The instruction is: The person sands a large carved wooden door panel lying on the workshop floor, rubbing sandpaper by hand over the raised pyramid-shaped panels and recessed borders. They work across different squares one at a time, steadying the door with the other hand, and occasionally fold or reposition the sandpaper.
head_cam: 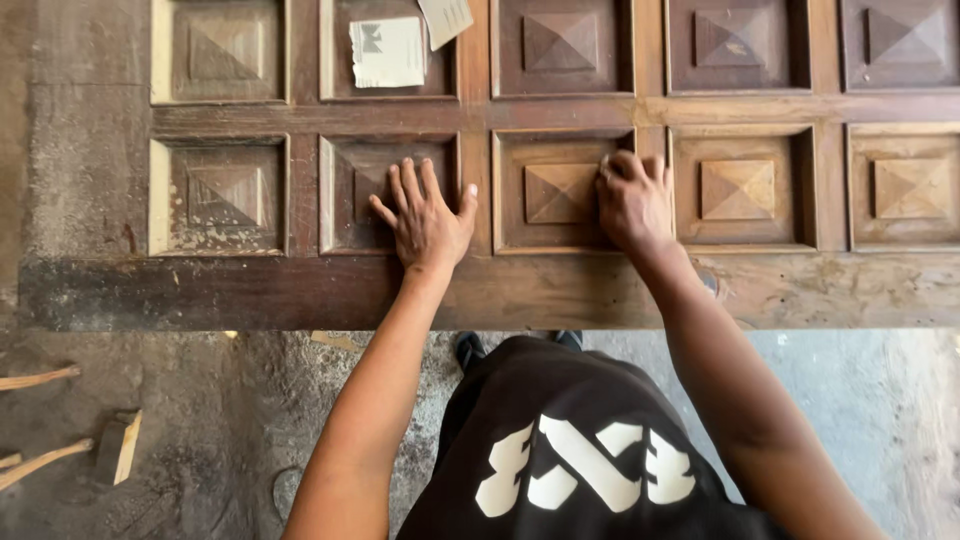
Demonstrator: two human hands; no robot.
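Observation:
A dark wooden door (560, 290) with square raised panels lies flat in front of me. My left hand (425, 215) rests flat on it, fingers spread, over the right part of one panel and the rail beside it. My right hand (632, 200) is curled, fingers bent down against the right edge of the neighbouring panel (558, 192). Whether something small is under its fingers, I cannot tell. Two sheets of sandpaper (388, 50) lie on a panel in the far row.
Panels on the left (218, 195) show worn, pale patches. Below the door is a dusty concrete floor (250, 420) with wood scraps (120, 445) and sticks (40, 378) at the left. My dark shirt fills the bottom centre.

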